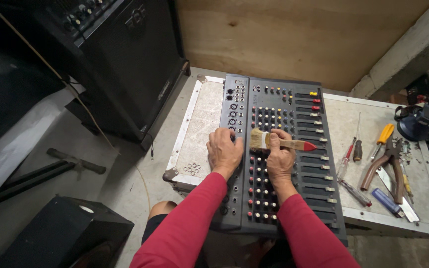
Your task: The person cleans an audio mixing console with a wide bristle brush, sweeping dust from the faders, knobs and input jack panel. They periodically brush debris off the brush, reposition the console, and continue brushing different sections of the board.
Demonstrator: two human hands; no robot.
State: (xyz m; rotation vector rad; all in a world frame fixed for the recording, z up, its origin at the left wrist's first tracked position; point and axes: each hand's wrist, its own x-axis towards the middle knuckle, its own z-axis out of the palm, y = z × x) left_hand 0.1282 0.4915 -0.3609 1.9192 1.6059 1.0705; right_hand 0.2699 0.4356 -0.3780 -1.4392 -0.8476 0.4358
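A grey audio mixer with rows of knobs and sliders lies on a worn metal-edged table. My right hand grips a wooden-handled paintbrush with a red tip, its pale bristles pointing left over the knob rows. My left hand rests flat on the mixer's left side, holding nothing, just beside the bristles. Both arms wear red sleeves.
Screwdrivers, brown-handled pliers, a blue lighter and a knife lie on the table's right part. Small washers sit near its left front corner. A large black speaker cabinet stands to the left, another black box on the floor.
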